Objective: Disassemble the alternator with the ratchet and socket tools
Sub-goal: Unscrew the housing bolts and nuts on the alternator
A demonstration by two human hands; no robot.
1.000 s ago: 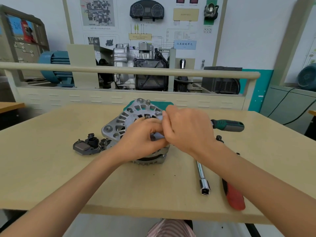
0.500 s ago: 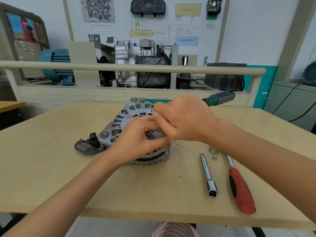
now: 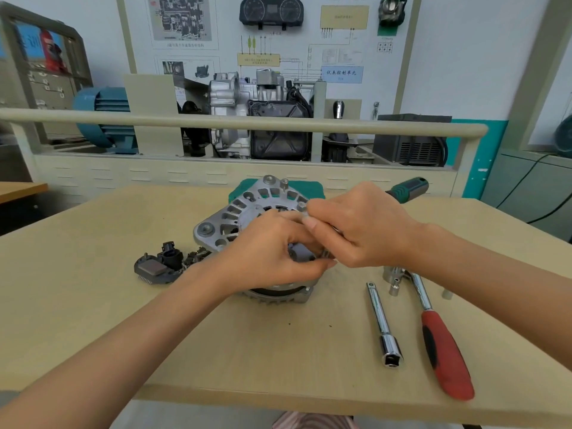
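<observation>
1. Alternator [image 3: 235, 218] sits flat at the table's [image 3: 93, 274] centre, its slotted aluminium face up.
2. Left hand [image 3: 269, 252] is over the housing, fingers curled round a small grey part [image 3: 298, 252] near the middle.
3. Right hand [image 3: 362, 227] meets it from three o'clock, fingertips pinching the same spot; what they hold is hidden, and I cannot tell more.
4. Green-handled tool [image 3: 408, 188] pokes out behind the right hand, at about one o'clock from the alternator.
5. Black removed component [image 3: 161, 266] lies at nine o'clock, just beside the housing.
6. Chrome extension bar [image 3: 382, 323] lies at four o'clock, socket end nearest the table edge.
7. Red-handled ratchet [image 3: 442, 348] lies just right of the bar, roughly parallel, untouched.
8. Loose small socket [image 3: 393, 280] stands by the ratchet's head, under the right wrist.
</observation>
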